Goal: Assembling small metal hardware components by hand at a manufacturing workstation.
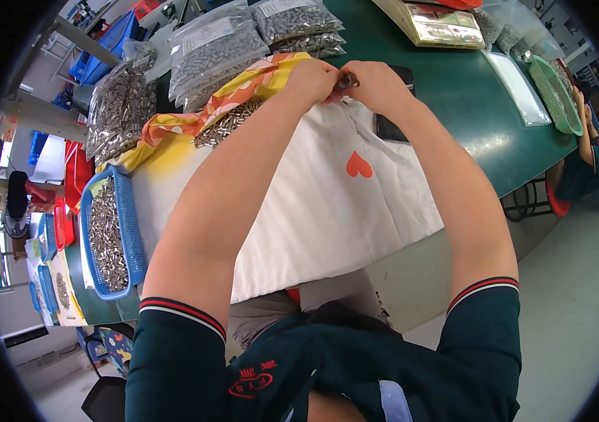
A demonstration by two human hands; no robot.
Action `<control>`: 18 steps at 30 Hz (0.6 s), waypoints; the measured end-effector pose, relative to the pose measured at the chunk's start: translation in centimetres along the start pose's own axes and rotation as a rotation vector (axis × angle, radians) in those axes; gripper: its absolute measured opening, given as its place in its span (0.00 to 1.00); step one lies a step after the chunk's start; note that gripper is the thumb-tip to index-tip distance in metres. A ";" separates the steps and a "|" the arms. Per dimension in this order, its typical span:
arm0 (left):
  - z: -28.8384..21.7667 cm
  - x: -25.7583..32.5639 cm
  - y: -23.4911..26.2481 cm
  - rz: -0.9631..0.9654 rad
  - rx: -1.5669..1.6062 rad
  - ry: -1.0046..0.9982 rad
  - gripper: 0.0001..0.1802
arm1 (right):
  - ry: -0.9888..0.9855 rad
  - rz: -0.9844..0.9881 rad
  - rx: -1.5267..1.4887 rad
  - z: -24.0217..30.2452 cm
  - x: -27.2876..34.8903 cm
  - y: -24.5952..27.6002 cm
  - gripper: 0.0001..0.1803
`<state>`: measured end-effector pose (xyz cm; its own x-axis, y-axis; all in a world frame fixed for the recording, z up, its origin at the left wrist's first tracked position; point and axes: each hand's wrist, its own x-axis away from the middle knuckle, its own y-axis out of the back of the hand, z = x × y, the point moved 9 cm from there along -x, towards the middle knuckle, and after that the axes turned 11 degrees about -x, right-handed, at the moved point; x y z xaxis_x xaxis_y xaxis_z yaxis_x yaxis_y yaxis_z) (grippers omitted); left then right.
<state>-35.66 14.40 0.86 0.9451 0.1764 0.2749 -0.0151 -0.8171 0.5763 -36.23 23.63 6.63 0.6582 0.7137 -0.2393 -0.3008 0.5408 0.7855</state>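
Left hand (311, 79): we close it on one end of a small dark metal part (347, 82), fingers curled.
Right hand (377, 83): we pinch the other end of the same part; both hands meet above the far edge of the white cloth (327, 211).
Why held so: we judge that the two-handed pinch steadies something too small for one hand.
Part axis: seems to run left to right between our fingertips; its pointing end is too hidden to tell.
Supply: loose metal pieces (226, 124) lie just left of our hands on the patterned cloth (243, 88), within easy reach; the blue basket (131, 232) holds more.
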 end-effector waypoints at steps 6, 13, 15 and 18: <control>0.8 -0.9 -0.3 -0.016 -0.087 -0.064 0.12 | -0.041 0.042 -0.039 -0.9 -0.3 -0.5 0.13; 0.2 -1.0 0.4 0.017 -0.138 -0.039 0.13 | -0.094 0.063 -0.052 -0.9 -0.8 -0.1 0.15; 0.0 -1.1 0.9 0.002 -0.197 -0.048 0.14 | -0.074 0.065 -0.037 0.0 -1.3 0.3 0.15; -0.7 -1.6 1.4 -0.075 -0.313 -0.129 0.18 | -0.034 0.021 -0.057 -0.5 -1.9 0.1 0.16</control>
<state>-37.40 13.34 1.77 0.9806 0.1423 0.1345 -0.0244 -0.5930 0.8048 -37.86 22.52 6.93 0.6739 0.7105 -0.2028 -0.3532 0.5508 0.7562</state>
